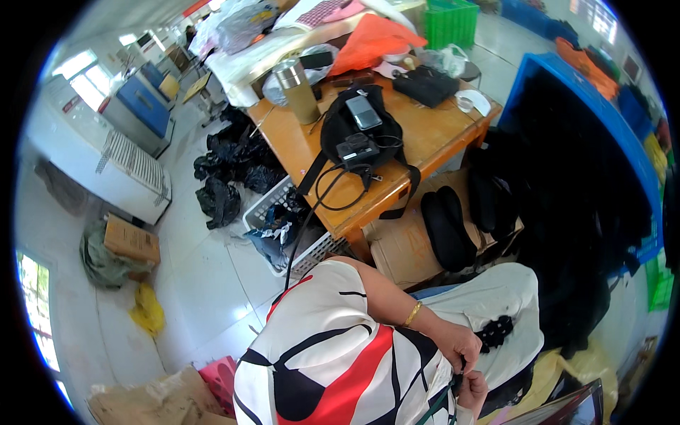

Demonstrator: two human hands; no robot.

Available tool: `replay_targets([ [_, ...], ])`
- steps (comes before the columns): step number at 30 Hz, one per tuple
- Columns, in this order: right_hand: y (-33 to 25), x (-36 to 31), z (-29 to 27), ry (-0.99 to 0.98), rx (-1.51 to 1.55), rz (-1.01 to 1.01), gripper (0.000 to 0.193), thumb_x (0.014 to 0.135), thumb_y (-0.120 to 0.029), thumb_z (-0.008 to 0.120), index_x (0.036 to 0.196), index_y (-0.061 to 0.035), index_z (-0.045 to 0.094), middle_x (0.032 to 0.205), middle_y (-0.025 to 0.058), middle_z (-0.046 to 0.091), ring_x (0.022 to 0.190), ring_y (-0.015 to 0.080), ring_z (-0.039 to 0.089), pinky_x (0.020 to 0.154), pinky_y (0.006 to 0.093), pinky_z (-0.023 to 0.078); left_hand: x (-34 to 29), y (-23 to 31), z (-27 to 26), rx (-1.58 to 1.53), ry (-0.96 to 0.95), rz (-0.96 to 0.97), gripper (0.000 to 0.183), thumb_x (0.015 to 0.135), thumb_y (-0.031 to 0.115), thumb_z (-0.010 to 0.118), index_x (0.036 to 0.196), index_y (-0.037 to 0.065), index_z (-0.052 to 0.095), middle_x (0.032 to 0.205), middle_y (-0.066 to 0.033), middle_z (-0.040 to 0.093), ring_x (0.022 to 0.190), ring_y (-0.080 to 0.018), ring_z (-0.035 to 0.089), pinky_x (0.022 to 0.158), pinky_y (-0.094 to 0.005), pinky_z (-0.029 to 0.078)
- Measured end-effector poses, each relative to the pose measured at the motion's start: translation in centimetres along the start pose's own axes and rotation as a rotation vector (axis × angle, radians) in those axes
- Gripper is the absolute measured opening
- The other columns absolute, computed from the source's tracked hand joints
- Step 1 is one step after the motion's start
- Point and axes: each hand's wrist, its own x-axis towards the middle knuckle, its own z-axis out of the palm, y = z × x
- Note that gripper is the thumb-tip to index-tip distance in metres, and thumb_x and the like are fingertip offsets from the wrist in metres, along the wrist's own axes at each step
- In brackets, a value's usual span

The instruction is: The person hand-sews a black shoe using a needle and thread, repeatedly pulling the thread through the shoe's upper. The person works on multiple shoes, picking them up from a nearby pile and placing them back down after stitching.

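My left hand (pixel 459 345), with a gold bracelet at its wrist, is closed in a pinch over my lap. Just below it, my right hand (pixel 472 389) is also closed, its fingertips close to the left ones. Between them shows a small dark piece (pixel 463 364), too small and covered to name. A dark green cord or strip (pixel 433 409) runs down from near the hands along my patterned shirt. On the pale cloth over my lap (pixel 520 297) lies a clump of small black pieces with white specks (pixel 496 331), right beside my left hand.
Ahead stands a wooden table (pixel 283 145) with a black bag (pixel 333 131), a phone (pixel 363 112) and a tumbler (pixel 297 92). A cable runs from it toward me. A cardboard box (pixel 397 248) bears black padded pieces (pixel 448 230). Right is a blue bin (pixel 602 99); left, a white basket (pixel 319 253).
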Motion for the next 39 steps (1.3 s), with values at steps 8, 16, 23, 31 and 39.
replay_targets([
  [8, -0.9, 2.2, -0.1, 0.078, -0.164, 0.024, 0.017, 0.1, -0.017, 0.057, 0.113, -0.0061, 0.058, 0.077, -0.001, 0.057, 0.066, 0.0053, 0.049, 0.06, 0.0204, 0.039, -0.6, -0.6, -0.2, 0.02, 0.063, -0.177, 0.017, 0.077, 0.015, 0.08, 0.091, 0.008, 0.073, 0.088, -0.0067, 0.071, 0.089, -0.029, 0.063, 0.079, -0.0393, 0.05],
  [16, -5.6, 4.5, 3.2, 0.185, -0.371, -0.034, 0.025, 0.094, -0.006, 0.059, 0.118, -0.0027, 0.063, 0.075, 0.0056, 0.061, 0.064, 0.0077, 0.054, 0.057, 0.0266, 0.044, -1.0, -1.1, -0.2, 0.152, -0.026, -0.398, 0.018, 0.076, 0.021, 0.076, 0.087, 0.007, 0.072, 0.084, -0.0149, 0.068, 0.081, -0.0356, 0.064, 0.071, -0.0454, 0.049],
  [23, -11.1, 5.3, 2.0, 0.395, -1.012, -0.369, 0.016, 0.082, -0.015, 0.075, 0.095, -0.007, 0.071, 0.088, 0.0077, 0.068, 0.082, 0.0271, 0.065, 0.07, 0.0343, 0.053, 1.1, -1.0, -2.3, 0.338, 0.125, -0.505, 0.015, 0.079, 0.02, 0.073, 0.089, 0.009, 0.072, 0.085, -0.0119, 0.069, 0.082, -0.0329, 0.065, 0.072, -0.0413, 0.052],
  [31, -8.3, 5.7, 1.3, 0.273, -1.331, -0.612, 0.019, 0.066, -0.014, 0.067, 0.084, -0.0099, 0.063, 0.085, 0.0016, 0.062, 0.081, 0.0214, 0.061, 0.065, 0.0332, 0.05, 3.3, -0.3, -2.2, 0.319, 0.11, -0.489, 0.019, 0.078, 0.015, 0.077, 0.095, 0.007, 0.073, 0.085, -0.0115, 0.068, 0.077, -0.0287, 0.064, 0.068, -0.0351, 0.051],
  [39, -10.0, 5.6, 3.0, 0.357, 0.234, -0.009, 0.008, 0.097, -0.017, 0.059, 0.098, -0.0084, 0.058, 0.074, 0.0, 0.059, 0.074, 0.016, 0.065, 0.063, 0.0246, 0.05, 2.9, -1.6, -2.6, 0.231, 0.119, -0.55, 0.017, 0.079, 0.018, 0.077, 0.093, 0.008, 0.073, 0.085, -0.0095, 0.068, 0.08, -0.0255, 0.063, 0.071, -0.0343, 0.049],
])
